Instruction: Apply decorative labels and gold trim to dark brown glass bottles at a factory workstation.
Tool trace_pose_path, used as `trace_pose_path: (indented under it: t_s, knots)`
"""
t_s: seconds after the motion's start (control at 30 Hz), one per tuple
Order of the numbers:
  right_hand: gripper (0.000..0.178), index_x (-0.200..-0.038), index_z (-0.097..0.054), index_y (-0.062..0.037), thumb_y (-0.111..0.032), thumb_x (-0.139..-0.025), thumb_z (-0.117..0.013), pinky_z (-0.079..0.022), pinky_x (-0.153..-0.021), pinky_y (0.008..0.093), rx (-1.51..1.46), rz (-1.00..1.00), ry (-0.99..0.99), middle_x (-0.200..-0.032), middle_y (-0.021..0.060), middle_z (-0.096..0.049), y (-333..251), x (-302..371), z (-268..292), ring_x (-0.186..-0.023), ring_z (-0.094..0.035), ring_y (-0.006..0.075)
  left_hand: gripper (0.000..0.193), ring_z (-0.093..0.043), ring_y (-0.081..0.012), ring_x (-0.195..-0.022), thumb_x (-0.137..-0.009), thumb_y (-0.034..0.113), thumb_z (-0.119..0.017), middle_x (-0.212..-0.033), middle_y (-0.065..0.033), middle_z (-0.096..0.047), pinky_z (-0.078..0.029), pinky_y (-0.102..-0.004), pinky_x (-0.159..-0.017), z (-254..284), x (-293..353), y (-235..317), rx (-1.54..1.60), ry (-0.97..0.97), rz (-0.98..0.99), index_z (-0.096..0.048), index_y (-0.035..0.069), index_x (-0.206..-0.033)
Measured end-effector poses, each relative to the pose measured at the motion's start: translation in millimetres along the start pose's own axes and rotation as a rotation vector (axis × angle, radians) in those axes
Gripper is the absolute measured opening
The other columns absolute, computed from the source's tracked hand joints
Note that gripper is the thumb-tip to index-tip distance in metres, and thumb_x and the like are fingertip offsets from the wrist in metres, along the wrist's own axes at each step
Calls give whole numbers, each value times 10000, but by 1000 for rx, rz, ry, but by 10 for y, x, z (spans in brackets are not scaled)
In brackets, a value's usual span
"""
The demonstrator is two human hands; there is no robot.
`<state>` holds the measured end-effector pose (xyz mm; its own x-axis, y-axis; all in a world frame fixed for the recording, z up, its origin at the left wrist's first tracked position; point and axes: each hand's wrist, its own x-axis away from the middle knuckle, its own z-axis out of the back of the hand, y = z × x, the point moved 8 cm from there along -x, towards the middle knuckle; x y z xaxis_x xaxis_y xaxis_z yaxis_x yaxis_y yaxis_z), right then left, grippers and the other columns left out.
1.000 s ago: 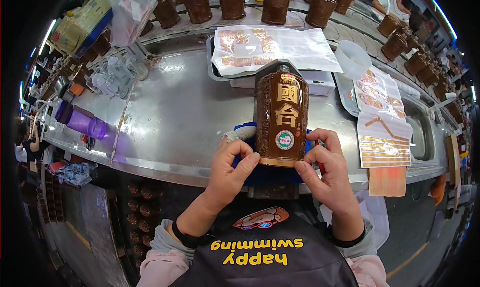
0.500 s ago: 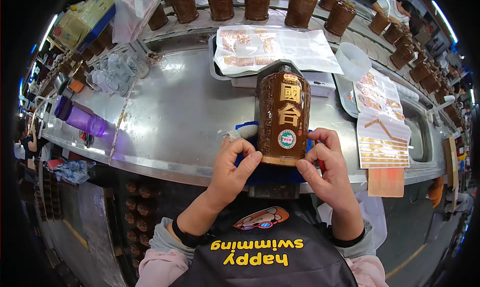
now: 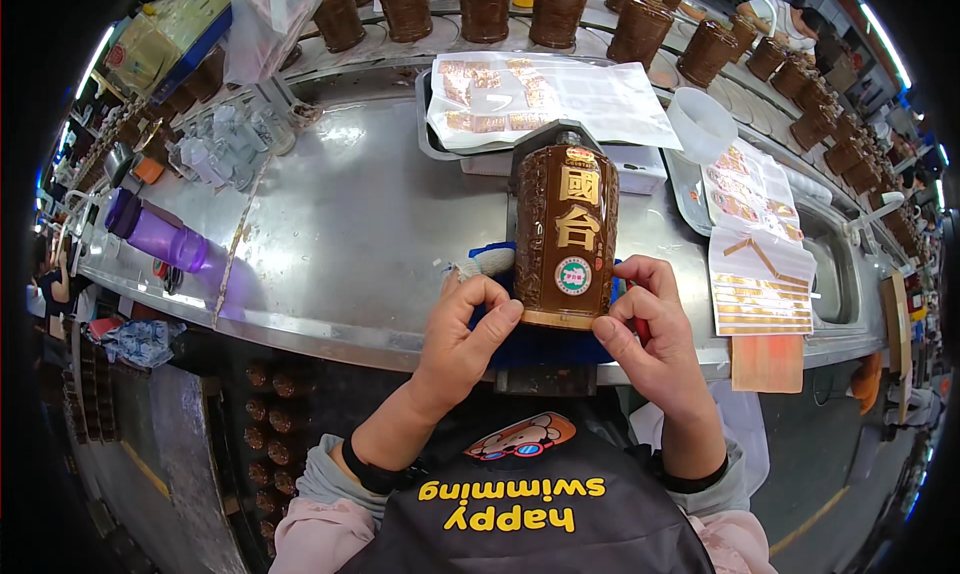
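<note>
- A purple flask (image 3: 160, 232) was far to the left of the bottle (image 3: 566, 234), on the metal bench (image 3: 350, 214).
- Glass pieces (image 3: 235, 139) were clustered left of the bottle and farther out than it; a plastic bag (image 3: 270, 24) was beyond them.
- The left hand (image 3: 452, 339) was at the bottle's lower left corner, fingers curled in and thumb drawn close to the forefinger, the gap narrow. Whether anything thin was pinched there, I could not tell.
- White knit fabric (image 3: 487, 264) showed just left of the bottle.
- Other bottles (image 3: 487, 9) stood in a row well beyond the bottle.
- A blue cloth (image 3: 545, 349) showed below the bottle's base.
- The bottle was between the two hands. Its neck pointed away from the person and its base toward them, the long axis running almost straight out, the lettered face up. A gold band (image 3: 558, 320) crossed its base.
- A printed sheet (image 3: 590, 104) lay on a tray (image 3: 438, 139) beyond the neck of the bottle.
- The right hand (image 3: 658, 344) was at the bottle's lower right corner, fingers bent, thumb by the base; its grip was unclear.
- A clear ring (image 3: 702, 126) was right of the bottle's neck.
- A gold-striped sheet (image 3: 762, 299), an orange card (image 3: 767, 366) and a sink (image 3: 838, 264) were well right of the bottle.
</note>
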<state>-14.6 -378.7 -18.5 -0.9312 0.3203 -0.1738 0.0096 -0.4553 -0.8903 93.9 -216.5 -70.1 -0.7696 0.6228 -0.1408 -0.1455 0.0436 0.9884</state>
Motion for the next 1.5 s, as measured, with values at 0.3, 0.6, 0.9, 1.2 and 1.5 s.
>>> trace_pose_path:
  t_s: [0.3, 0.6, 0.9, 1.2, 1.5]
  knots:
    - [164, -743, -575, -26, -104, -811, -704, -410, -778, 287, -7, 22, 13, -1134, 165, -450, -3, -7, -4, -1022, -484, 219, 215, -410, -146, -750, -911, 200, -614, -717, -14, -478, -333, -303, -796, -4, -11, 9, 5, 6, -15, -531, 55, -774]
    - [168, -762, -563, -26, -106, -818, -700, -390, -671, 236, -6, 2, 8, -1141, 130, -440, 25, -8, -15, -829, -458, 130, 219, -434, -177, -772, -878, 202, -645, -732, -36, -505, -341, -322, -805, 8, -4, -63, 37, 46, 5, -537, 43, -773]
    - [192, -768, -541, -35, -125, -825, -702, -379, -665, 212, -13, 37, 6, -1167, 109, -426, 70, -3, -29, -817, -435, 97, 163, -419, -79, -828, -924, 177, -599, -846, 16, -482, -351, -231, -776, -13, 23, -157, 86, -41, 6, -532, 41, -863]
    - [196, -774, -521, -43, -127, -841, -685, -379, -725, 223, 13, 20, -11, -1177, 109, -419, 53, -16, -42, -897, -430, 112, 130, -446, -129, -896, -910, 145, -595, -874, -16, -524, -348, -270, -864, 61, 19, -134, 22, 2, -97, -559, 32, -857]
    - [206, -773, -522, -44, -149, -850, -682, -376, -744, 227, -24, -16, 2, -1196, 113, -422, 73, -10, -50, -957, -436, 126, 168, -469, -267, -1069, -886, 210, -630, -1022, -120, -578, -307, -390, -998, 97, 26, -219, 109, -5, -23, -602, 47, -864]
